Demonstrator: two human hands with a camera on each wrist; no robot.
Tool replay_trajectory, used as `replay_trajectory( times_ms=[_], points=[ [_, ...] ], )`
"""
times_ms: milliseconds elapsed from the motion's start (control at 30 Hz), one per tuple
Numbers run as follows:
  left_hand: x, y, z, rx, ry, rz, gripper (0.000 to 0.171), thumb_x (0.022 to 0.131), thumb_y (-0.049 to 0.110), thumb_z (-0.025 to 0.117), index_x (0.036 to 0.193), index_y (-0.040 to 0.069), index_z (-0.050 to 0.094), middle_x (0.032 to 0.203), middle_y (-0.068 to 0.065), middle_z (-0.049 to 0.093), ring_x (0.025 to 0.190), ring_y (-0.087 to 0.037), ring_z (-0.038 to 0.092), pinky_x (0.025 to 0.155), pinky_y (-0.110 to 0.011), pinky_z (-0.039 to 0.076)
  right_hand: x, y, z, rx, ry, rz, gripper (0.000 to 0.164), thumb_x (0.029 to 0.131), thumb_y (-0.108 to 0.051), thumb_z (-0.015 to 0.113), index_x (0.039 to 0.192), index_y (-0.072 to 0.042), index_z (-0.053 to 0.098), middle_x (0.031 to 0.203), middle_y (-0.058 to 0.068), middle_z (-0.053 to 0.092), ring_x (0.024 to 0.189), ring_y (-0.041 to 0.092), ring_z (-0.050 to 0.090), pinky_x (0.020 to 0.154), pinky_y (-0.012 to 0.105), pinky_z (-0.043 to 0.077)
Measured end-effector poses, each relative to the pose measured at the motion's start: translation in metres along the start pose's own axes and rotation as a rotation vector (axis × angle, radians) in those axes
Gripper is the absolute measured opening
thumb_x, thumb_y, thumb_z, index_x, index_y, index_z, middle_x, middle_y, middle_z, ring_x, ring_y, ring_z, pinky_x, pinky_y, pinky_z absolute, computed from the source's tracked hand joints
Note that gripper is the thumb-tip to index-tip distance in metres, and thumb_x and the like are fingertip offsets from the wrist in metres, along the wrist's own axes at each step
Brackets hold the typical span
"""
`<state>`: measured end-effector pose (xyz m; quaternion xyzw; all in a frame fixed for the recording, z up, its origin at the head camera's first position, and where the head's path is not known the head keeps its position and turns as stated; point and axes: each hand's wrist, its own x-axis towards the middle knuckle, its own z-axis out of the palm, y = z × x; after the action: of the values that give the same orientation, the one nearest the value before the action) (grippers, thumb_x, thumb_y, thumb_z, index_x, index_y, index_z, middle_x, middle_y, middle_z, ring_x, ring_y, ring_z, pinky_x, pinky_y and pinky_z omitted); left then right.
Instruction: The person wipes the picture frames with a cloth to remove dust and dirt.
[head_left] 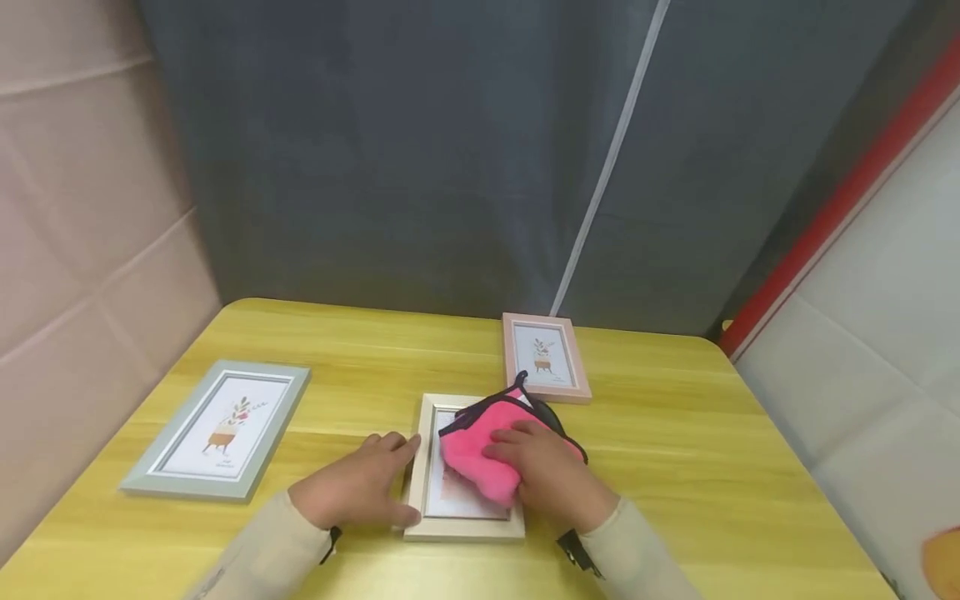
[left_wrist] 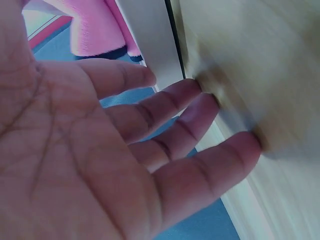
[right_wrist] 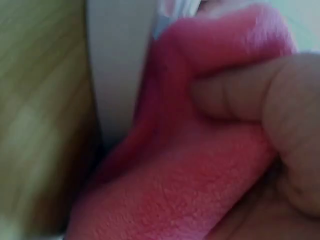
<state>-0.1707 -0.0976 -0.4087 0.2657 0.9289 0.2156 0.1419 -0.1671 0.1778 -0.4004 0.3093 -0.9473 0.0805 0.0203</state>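
A cream picture frame [head_left: 465, 529] lies face up near the front middle of the table. My right hand [head_left: 551, 475] holds a bunched pink cloth [head_left: 480, 450] with dark trim, which covers the frame's upper right part. The right wrist view shows the thumb pressed into the folds of the cloth [right_wrist: 165, 175], beside the frame's side [right_wrist: 117, 65]. At the frame's left edge is my left hand [head_left: 363, 483], thumb by the lower corner. Its fingers are spread and slightly bent in the left wrist view, fingertips [left_wrist: 245, 142] touching the wooden surface.
A grey-green picture frame [head_left: 258, 467] lies at the left of the yellow wood-grain table [head_left: 705, 467]. A pink picture frame [head_left: 581, 383] lies farther back, right of the middle. A dark curtain [head_left: 390, 167] hangs behind the table.
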Motion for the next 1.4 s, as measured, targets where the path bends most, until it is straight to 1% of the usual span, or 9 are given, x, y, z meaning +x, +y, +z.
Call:
replay_trajectory(
  times_ms=[167, 367, 567, 667, 800, 967, 1167, 1300, 1400],
  points=[
    [-0.001, 0.002, 0.001, -0.014, -0.004, -0.016, 0.099, 0.074, 0.047, 0.082, 0.15, 0.001, 0.039, 0.145, -0.017, 0.045, 0.132, -0.043, 0.041, 0.103, -0.056, 0.043, -0.01, -0.007, -0.008, -0.006, -0.063, -0.072, 0.049, 0.081, 0.005, 0.068, 0.122, -0.021, 0.072, 0.128, -0.002, 0.066, 0.125, 0.025, 0.054, 0.107, 0.042, 0.043],
    [-0.002, 0.002, 0.0, -0.012, -0.002, -0.022, 0.1, 0.074, 0.047, 0.082, 0.15, 0.0, 0.039, 0.145, -0.017, 0.045, 0.132, -0.043, 0.041, 0.104, -0.055, 0.043, -0.028, -0.014, -0.012, -0.026, -0.072, -0.19, 0.051, 0.077, 0.004, 0.071, 0.121, -0.022, 0.071, 0.126, -0.005, 0.065, 0.122, 0.022, 0.056, 0.106, 0.041, 0.043],
    [-0.003, 0.002, -0.002, 0.001, 0.016, -0.01, 0.101, 0.072, 0.047, 0.083, 0.149, -0.002, 0.04, 0.142, -0.018, 0.048, 0.13, -0.044, 0.042, 0.104, -0.056, 0.042, -0.042, -0.019, -0.012, -0.048, -0.127, -0.241, 0.044, 0.086, -0.005, 0.072, 0.126, -0.023, 0.069, 0.126, -0.009, 0.065, 0.125, 0.023, 0.055, 0.107, 0.041, 0.043],
    [-0.004, 0.002, -0.002, 0.005, 0.019, -0.006, 0.1, 0.072, 0.046, 0.084, 0.148, -0.003, 0.041, 0.14, -0.019, 0.049, 0.13, -0.045, 0.042, 0.104, -0.056, 0.042, -0.042, -0.02, -0.009, -0.065, -0.133, -0.238, 0.044, 0.085, -0.006, 0.073, 0.126, -0.023, 0.069, 0.124, -0.011, 0.066, 0.126, 0.022, 0.055, 0.108, 0.041, 0.042],
    [-0.004, 0.002, -0.001, -0.003, 0.012, 0.006, 0.098, 0.074, 0.045, 0.082, 0.149, -0.003, 0.04, 0.141, -0.019, 0.048, 0.13, -0.046, 0.042, 0.104, -0.055, 0.042, -0.039, -0.019, -0.006, -0.069, -0.098, -0.215, 0.046, 0.08, -0.003, 0.075, 0.121, -0.023, 0.071, 0.12, -0.011, 0.068, 0.123, 0.025, 0.056, 0.105, 0.043, 0.045],
    [-0.004, 0.001, -0.002, 0.006, -0.001, 0.006, 0.098, 0.075, 0.047, 0.082, 0.15, -0.001, 0.04, 0.143, -0.018, 0.047, 0.131, -0.047, 0.04, 0.105, -0.056, 0.042, -0.029, -0.016, -0.005, -0.044, -0.083, -0.156, 0.043, 0.079, -0.009, 0.078, 0.119, -0.022, 0.072, 0.12, -0.009, 0.068, 0.123, 0.027, 0.055, 0.104, 0.044, 0.046],
    [-0.004, 0.001, -0.002, 0.017, -0.008, 0.011, 0.097, 0.076, 0.047, 0.081, 0.15, 0.0, 0.04, 0.144, -0.018, 0.046, 0.132, -0.046, 0.04, 0.106, -0.055, 0.041, -0.01, -0.003, -0.003, -0.022, -0.069, -0.097, 0.049, 0.078, 0.005, 0.067, 0.12, -0.02, 0.071, 0.123, -0.005, 0.068, 0.127, 0.029, 0.052, 0.105, 0.043, 0.044],
    [-0.004, 0.0, -0.002, 0.017, -0.012, 0.012, 0.097, 0.076, 0.048, 0.081, 0.15, 0.001, 0.04, 0.145, -0.019, 0.045, 0.132, -0.046, 0.04, 0.106, -0.055, 0.04, 0.003, 0.007, 0.001, -0.025, -0.058, -0.075, 0.043, 0.084, 0.002, 0.065, 0.121, -0.018, 0.071, 0.126, -0.002, 0.067, 0.129, 0.028, 0.051, 0.109, 0.042, 0.041],
    [-0.003, 0.0, -0.002, 0.023, -0.012, 0.017, 0.097, 0.076, 0.048, 0.08, 0.15, 0.001, 0.039, 0.145, -0.018, 0.045, 0.131, -0.044, 0.041, 0.106, -0.054, 0.041, 0.012, 0.013, 0.004, -0.019, -0.039, -0.062, 0.042, 0.084, 0.002, 0.064, 0.121, -0.017, 0.071, 0.128, 0.0, 0.065, 0.13, 0.026, 0.05, 0.112, 0.041, 0.037]
  ],
)
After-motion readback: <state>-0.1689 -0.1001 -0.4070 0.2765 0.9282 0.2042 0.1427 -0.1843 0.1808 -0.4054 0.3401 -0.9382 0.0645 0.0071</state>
